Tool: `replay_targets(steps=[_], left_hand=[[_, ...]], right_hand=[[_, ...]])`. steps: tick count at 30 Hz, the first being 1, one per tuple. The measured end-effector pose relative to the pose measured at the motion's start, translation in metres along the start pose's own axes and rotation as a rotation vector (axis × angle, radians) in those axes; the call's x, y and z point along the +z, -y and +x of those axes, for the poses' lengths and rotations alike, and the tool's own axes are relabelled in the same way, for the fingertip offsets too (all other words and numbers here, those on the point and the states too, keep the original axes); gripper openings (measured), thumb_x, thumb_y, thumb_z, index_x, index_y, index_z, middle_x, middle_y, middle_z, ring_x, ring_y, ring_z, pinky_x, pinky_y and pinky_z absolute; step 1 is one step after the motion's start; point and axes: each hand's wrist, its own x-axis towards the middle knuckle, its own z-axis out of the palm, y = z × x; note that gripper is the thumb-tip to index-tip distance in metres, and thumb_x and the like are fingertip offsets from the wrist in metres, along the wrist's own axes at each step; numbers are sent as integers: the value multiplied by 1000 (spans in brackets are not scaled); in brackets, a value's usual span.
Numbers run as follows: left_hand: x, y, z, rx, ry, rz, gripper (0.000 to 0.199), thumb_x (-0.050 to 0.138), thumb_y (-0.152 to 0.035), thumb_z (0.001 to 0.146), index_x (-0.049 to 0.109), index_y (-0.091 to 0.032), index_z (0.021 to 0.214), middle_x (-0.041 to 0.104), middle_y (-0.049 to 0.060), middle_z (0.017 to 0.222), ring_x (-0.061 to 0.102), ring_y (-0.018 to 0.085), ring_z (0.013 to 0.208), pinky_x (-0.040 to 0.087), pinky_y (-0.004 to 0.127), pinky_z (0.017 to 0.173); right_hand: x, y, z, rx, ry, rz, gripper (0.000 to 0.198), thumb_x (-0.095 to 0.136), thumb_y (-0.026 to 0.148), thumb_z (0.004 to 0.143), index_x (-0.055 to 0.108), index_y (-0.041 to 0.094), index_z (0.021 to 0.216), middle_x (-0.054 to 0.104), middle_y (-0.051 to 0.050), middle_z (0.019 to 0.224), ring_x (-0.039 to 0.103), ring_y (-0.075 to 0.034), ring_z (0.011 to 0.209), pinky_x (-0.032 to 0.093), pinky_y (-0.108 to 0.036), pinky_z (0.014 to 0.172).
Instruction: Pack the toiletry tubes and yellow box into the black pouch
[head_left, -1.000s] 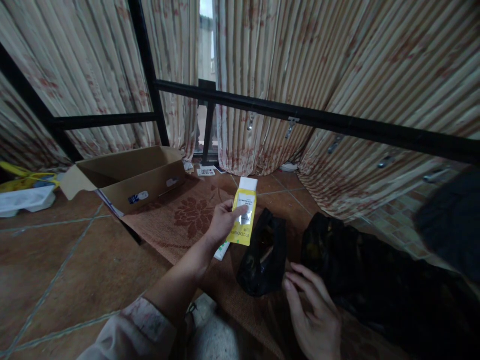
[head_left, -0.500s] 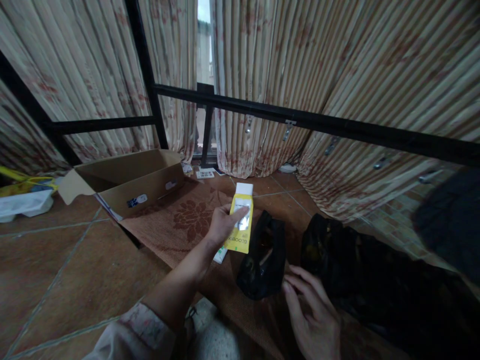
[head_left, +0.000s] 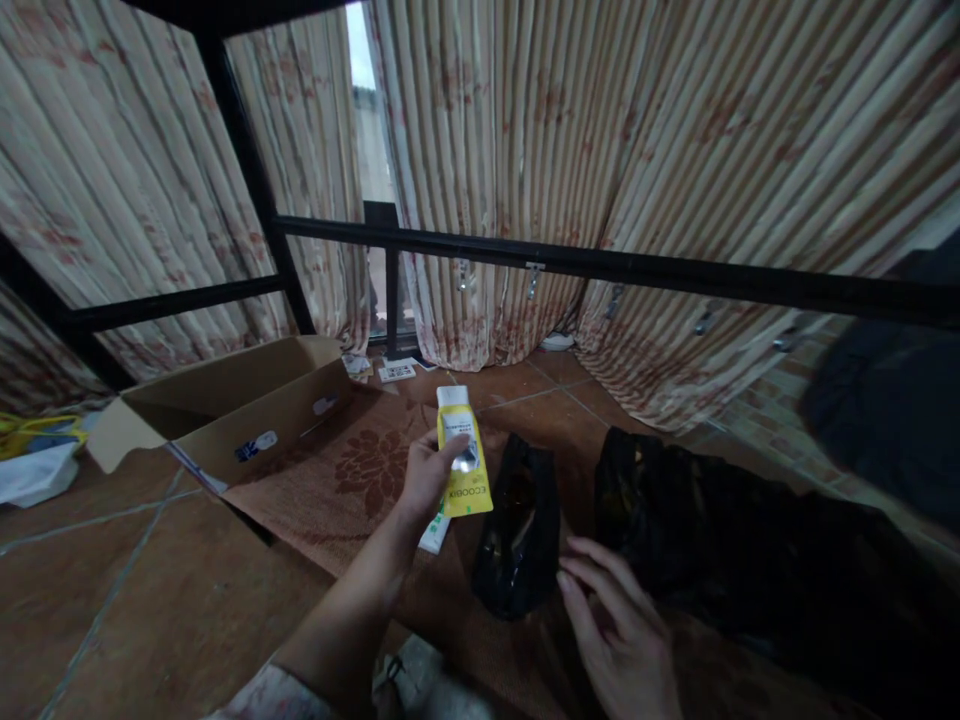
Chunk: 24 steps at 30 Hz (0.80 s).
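My left hand [head_left: 425, 475] is closed round a yellow packet [head_left: 468, 495] with a white end, lettering and a shiny patch, the thumb lying across its front. The packet is held above the rug. Just right of it, a small black plastic bag [head_left: 495, 575] sits with its mouth open. My right hand [head_left: 626, 635] has thumb and fingertips pinched together at the right edge of this bag. A white packet with green print [head_left: 433, 534] lies on the rug below my left hand, partly covered by it.
A long open cardboard box [head_left: 292, 430] stands on the rug [head_left: 315, 510] at left. A large black bag [head_left: 720, 560] fills the right side. Black metal rails [head_left: 480, 245] cross in front of striped curtains [head_left: 540, 130]. A white tray [head_left: 37, 475] lies at far left.
The view has tilted up and turned slightly right. My left hand keeps hold of the yellow packet, its angle slightly changed. My right hand stays at the edge of the small bag.
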Motion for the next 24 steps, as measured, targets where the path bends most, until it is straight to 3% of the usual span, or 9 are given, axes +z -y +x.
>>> replay_targets(steps=[8, 17, 20, 24], left_hand=[[8, -4, -5, -54, -4, -95, 22, 67, -20, 56, 60, -15, 77, 68, 0, 65, 65, 17, 58, 49, 24, 55], [19, -11, -10, -172, 157, -319, 44, 54, -13, 61, 59, -11, 105, 71, 12, 96, 69, 24, 85, 54, 38, 82], [18, -12, -13, -164, 209, -313, 45, 54, -13, 65, 58, -13, 109, 71, 10, 99, 69, 23, 85, 54, 37, 82], [16, -16, -18, -228, 266, -281, 32, 56, -22, 71, 62, -11, 100, 72, 10, 93, 69, 21, 78, 56, 33, 75]], right_hand=[[-1, 5, 4, 23, 8, -17, 16, 51, 26, 89, 65, 24, 95, 65, -5, 109, 65, -18, 96, 56, -30, 81], [-1, 4, 3, 45, 15, 5, 16, 51, 25, 89, 65, 24, 96, 64, -5, 111, 64, -17, 99, 55, -30, 84], [0, 4, 3, 48, 21, 29, 16, 51, 24, 89, 65, 23, 97, 64, -5, 111, 64, -17, 99, 55, -30, 84], [1, 4, 2, 55, 29, 27, 16, 51, 23, 89, 66, 23, 96, 64, -6, 109, 65, -16, 97, 55, -29, 83]])
